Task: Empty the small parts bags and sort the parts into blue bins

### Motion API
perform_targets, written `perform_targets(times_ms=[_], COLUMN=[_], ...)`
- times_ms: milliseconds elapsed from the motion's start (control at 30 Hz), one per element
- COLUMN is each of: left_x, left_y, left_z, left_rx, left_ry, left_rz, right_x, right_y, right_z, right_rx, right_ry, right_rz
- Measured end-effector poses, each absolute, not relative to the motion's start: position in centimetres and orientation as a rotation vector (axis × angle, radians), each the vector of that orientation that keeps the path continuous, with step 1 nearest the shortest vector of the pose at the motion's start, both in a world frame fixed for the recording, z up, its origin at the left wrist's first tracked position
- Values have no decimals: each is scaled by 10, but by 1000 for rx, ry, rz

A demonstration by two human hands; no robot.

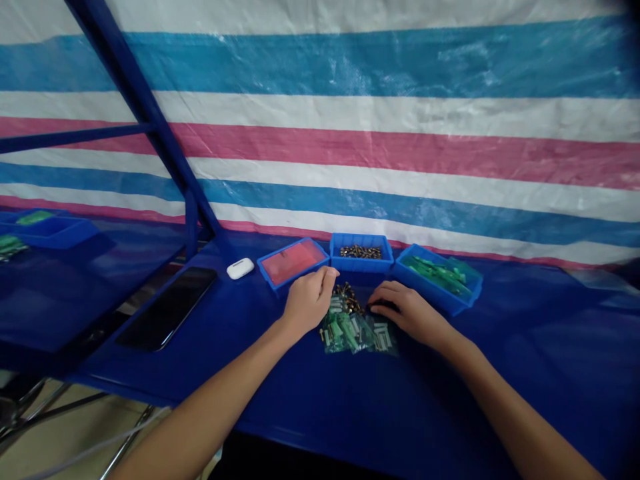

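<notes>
My left hand (311, 300) is closed, thumb against the curled fingers, just left of a small pile of brass-coloured screws (351, 299). What it holds, if anything, is hidden. On the pile's right side my right hand (411, 312) has its fingers bent and the tips drawn together at the screws; whatever is between them is too small to make out. Below the screws lie several clear plastic bags (353, 331) with green and pale plugs inside. They overlap on the blue table (320, 393).
Behind my hands stand a blue bin with a red sheet-like content (295, 262), a bin of screws (361, 253) and a bin of green pieces (440, 277). Leftward are a white earbud case (241, 269) and a phone (167, 309). A blue metal frame (150, 113) rises there.
</notes>
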State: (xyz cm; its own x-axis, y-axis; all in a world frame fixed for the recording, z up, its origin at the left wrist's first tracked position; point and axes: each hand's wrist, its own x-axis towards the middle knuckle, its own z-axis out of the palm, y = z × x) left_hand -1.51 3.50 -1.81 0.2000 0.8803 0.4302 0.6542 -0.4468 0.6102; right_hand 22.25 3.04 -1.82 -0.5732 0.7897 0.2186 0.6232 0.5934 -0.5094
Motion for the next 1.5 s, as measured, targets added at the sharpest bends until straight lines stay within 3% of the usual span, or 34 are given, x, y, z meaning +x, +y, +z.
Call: perform_targets(times_ms=[267, 800, 1300, 1500], left_x=[-8, -5, -11, -14], left_y=[28, 26, 33, 34], left_z=[-15, -8, -6, -11], left_rx=[2391, 2293, 2013, 2222], left_ry=[1142, 1003, 1261, 1352], left_rz=[934, 984, 1069, 1034], right_x=[200, 195, 195, 194], right_y=[16, 7, 5, 17], right_z=[-16, -13, -9, -8], right_rx=[-976, -859, -1039, -1152], right_ry=[-2214, -2138, -2097, -2042], right_rz=[273, 244, 255, 224])
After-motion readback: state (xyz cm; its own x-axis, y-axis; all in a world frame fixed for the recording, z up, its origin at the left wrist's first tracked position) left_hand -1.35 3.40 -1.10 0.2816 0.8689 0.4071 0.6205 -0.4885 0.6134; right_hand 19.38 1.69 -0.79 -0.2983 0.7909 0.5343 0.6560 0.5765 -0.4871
